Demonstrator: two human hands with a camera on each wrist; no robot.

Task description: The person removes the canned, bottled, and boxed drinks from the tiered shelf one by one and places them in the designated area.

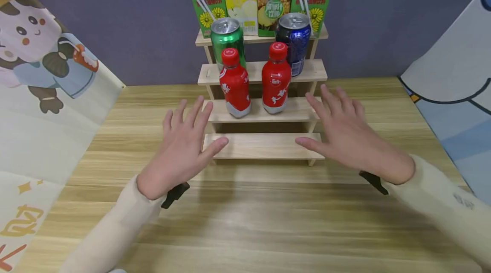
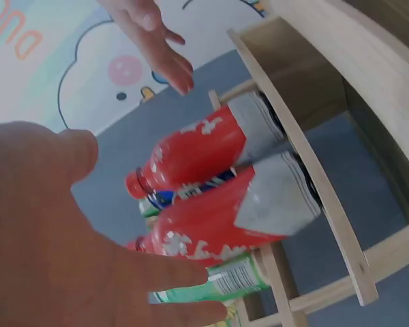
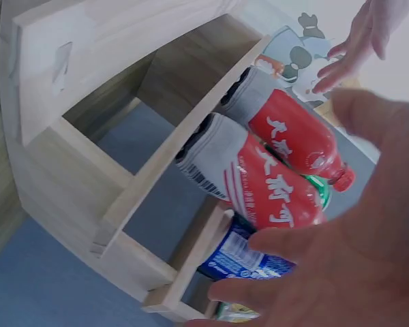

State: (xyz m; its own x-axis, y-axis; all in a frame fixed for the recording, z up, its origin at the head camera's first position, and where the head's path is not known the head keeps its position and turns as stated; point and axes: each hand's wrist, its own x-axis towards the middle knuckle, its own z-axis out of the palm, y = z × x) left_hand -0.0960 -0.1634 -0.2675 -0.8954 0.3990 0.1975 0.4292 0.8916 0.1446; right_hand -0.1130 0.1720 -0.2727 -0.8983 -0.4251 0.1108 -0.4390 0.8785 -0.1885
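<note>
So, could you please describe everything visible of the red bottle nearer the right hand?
The red bottle looks glossy and plastic, with a red cap in place, white characters on its red body and a whitish base. It stands upright on the second shelf from the bottom, beside a similar bottle and in front of the blue can; neither the left hand nor the right hand touches it.

Green can (image 1: 223,42), upper centre: partly hidden behind left red bottle (image 1: 235,89). Cartoon figure (image 1: 38,38), upper left: cut by edge. Right sleeve (image 1: 433,192), lower right: print (image 1: 463,201) illegible.
</note>
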